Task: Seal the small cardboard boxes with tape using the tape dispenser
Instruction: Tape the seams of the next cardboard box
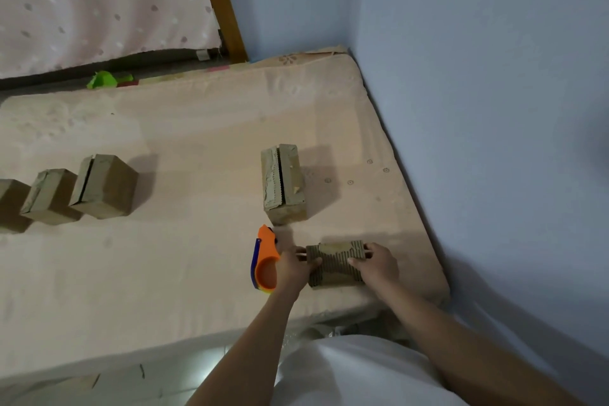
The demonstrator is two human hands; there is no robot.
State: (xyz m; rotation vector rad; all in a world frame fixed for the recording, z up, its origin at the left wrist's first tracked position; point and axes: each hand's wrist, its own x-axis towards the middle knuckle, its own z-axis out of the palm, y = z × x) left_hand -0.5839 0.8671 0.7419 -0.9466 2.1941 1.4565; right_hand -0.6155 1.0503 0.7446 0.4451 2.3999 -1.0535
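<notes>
Two hands are on the nearest box (pixel 336 265), which lies on the mattress (pixel 184 175) close to its front edge. The left hand (pixel 293 269) grips the left end of this box, thumb over the top and fingers behind it. The right hand (pixel 375 262) grips the right end in the same way. So both hands are closed around the box and neither one holds a tool. The top face of this box looks ribbed, as if the outer paper is torn away; I cannot tell if tape is already on it.

The orange and blue tape dispenser (pixel 263 260) lies on the mattress just beside the left hand, perhaps touching it.

A little farther stands a second box (pixel 284 180) with a dark open slit along its top, so I judge it is not yet sealed. Far to the left three more boxes (pixel 102 186) stand in a row, also with gaps between the flaps.

What may go wrong: the mattress is soft, so when the dispenser is pressed down, the box can sink or tilt and the tape goes crooked. The torn ribbed surface may also hold the tape badly. The box is near the edge and could slide off if it is pushed toward the person.
</notes>
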